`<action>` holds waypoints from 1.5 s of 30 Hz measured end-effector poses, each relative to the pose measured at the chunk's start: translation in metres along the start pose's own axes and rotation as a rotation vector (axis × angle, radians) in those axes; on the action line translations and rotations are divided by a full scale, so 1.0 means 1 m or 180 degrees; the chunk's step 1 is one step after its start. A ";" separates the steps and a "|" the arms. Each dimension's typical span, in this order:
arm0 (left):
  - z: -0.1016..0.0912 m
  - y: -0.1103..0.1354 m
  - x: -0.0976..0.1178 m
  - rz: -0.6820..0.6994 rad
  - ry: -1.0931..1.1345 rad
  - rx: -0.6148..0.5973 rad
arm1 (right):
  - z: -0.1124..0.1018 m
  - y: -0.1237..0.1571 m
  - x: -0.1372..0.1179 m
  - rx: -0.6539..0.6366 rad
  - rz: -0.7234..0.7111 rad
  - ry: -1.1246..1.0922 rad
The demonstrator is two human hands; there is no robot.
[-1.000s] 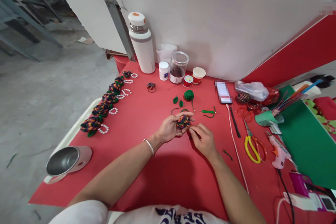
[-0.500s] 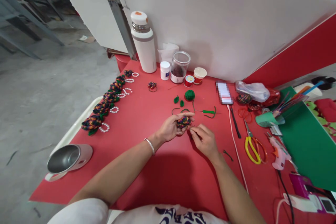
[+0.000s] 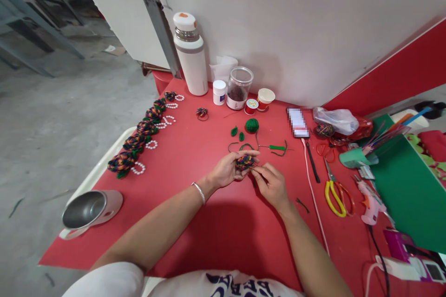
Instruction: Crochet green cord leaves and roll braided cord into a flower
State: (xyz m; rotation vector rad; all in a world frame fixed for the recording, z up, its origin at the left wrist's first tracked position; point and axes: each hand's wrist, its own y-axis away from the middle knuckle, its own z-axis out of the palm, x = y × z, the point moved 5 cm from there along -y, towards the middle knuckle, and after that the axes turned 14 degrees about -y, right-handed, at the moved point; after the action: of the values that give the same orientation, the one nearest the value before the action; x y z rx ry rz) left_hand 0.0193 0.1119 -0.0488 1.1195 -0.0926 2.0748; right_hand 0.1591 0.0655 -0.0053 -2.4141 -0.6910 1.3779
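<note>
My left hand (image 3: 228,169) is closed around a small multicoloured crocheted yarn piece (image 3: 245,162), held over the red table. Close beside it, my right hand (image 3: 272,183) pinches at the piece's lower right edge; what lies between the fingertips is too small to make out. Just beyond the hands lie a green-handled crochet hook (image 3: 277,148), a ball of green yarn (image 3: 252,125) and two small green crocheted leaves (image 3: 234,131). A short dark green yarn scrap (image 3: 303,205) rests right of my right forearm.
Multicoloured crocheted pieces (image 3: 134,142) with white bead loops line the left side, near a steel mug (image 3: 113,204). A white bottle (image 3: 193,65), a clear jar (image 3: 240,86) and a thread spool (image 3: 251,106) stand behind. Rightward lie a phone (image 3: 298,123), yellow-handled scissors (image 3: 334,199) and a glue gun (image 3: 371,206).
Hardly anything differs. The yarn piece and my left fingers have shifted very slightly to the right; my right hand keeps its pinch beside the piece.
</note>
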 end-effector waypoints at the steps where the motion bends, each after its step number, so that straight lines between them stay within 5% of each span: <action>1: 0.000 0.000 0.000 -0.0006 0.0025 -0.0015 | 0.000 0.000 0.000 0.0009 0.0017 -0.0026; 6: 0.001 0.001 0.002 0.0070 0.0042 0.0025 | -0.003 -0.001 0.003 0.0087 0.0098 -0.0156; 12: 0.002 -0.001 0.010 0.0694 -0.0236 0.0235 | -0.007 0.001 0.004 0.0137 0.0156 -0.0198; 23: 0.000 -0.002 0.012 0.0694 -0.0459 0.0529 | -0.010 -0.001 0.000 -0.0402 0.0073 0.0036; 45: 0.000 -0.002 0.007 0.0502 -0.0567 0.0443 | -0.012 0.000 0.006 -0.0304 0.0369 -0.0249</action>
State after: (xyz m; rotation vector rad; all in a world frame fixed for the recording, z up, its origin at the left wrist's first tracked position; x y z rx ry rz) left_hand 0.0181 0.1180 -0.0441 1.4217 -0.1284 2.1416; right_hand 0.1715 0.0687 -0.0035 -2.5214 -0.6592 1.5246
